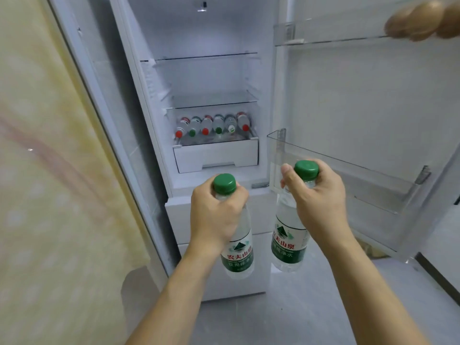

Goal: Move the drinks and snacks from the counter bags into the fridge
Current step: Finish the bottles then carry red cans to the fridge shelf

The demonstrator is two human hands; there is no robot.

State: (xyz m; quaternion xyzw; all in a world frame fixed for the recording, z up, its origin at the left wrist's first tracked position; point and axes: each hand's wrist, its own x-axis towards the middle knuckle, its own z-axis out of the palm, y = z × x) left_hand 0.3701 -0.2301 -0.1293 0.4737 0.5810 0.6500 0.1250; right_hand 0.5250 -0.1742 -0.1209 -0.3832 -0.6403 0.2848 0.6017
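Note:
My left hand grips the neck of a clear water bottle with a green cap and green label. My right hand grips the neck of a second, matching bottle. Both bottles hang upright in front of the open fridge, below its lit compartment. Several bottles with red and green caps lie side by side on the lowest shelf, above a white drawer.
The fridge door stands open to the right, with a clear lower door bin and an upper door shelf. Another person's hand holds the door's top right. Two glass shelves sit above. A yellow curtain hangs at left.

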